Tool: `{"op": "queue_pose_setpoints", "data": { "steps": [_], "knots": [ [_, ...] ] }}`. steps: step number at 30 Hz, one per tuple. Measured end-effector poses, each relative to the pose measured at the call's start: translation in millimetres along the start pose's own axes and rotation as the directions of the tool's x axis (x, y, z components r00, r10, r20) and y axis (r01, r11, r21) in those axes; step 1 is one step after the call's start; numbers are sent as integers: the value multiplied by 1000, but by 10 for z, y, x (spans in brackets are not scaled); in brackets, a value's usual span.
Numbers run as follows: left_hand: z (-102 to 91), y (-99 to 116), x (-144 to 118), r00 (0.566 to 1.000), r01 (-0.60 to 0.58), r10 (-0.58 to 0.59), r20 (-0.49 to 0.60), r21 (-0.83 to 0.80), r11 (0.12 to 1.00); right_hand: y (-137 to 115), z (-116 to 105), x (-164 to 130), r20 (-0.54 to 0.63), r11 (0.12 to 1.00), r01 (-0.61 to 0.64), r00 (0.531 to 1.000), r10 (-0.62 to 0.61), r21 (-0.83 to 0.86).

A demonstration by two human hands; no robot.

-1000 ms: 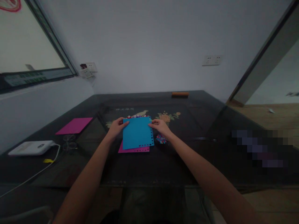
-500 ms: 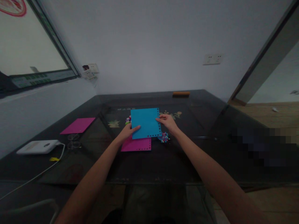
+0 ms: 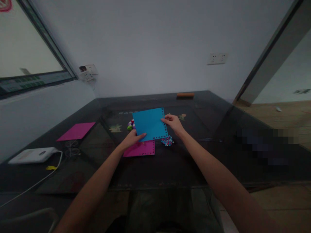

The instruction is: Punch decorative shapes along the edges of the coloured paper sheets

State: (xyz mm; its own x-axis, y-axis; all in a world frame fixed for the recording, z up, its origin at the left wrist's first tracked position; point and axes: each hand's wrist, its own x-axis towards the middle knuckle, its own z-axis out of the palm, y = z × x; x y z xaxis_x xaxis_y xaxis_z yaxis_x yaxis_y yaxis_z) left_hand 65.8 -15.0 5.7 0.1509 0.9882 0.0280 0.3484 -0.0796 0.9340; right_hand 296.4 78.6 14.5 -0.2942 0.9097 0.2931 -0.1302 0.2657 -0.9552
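Observation:
A blue square sheet (image 3: 150, 124) with punched holes along its right and bottom edges is held up over the table. My left hand (image 3: 132, 138) grips its lower left corner, thumb on the front. At the right edge, my right hand (image 3: 173, 123) pinches it between thumb and fingers. Below it lies a pink sheet (image 3: 141, 149), also punched along two edges and partly covered by the blue one. A small pile of blue, pink and white bits (image 3: 167, 141) rests by the sheet's lower right corner. Several colourful little round pieces (image 3: 130, 125) show behind its left side.
Another pink sheet (image 3: 76, 131) lies at the left of the dark table (image 3: 189, 168). Near it are a coiled clear cord (image 3: 72, 149) and a white device (image 3: 34, 155) with a cable. A brown bar-shaped object (image 3: 185, 95) lies at the back edge, before the wall.
The blue sheet has tilted slightly, its right side rising, with both hands still on it. The whole view has shifted a little.

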Motion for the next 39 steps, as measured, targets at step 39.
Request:
{"op": "queue_pose_setpoints", "data": {
  "steps": [39],
  "knots": [
    [34, 43, -47, 997, -53, 60, -43, 139, 989, -93, 30, -50, 20, 997, 64, 998, -63, -46]
  ]
}}
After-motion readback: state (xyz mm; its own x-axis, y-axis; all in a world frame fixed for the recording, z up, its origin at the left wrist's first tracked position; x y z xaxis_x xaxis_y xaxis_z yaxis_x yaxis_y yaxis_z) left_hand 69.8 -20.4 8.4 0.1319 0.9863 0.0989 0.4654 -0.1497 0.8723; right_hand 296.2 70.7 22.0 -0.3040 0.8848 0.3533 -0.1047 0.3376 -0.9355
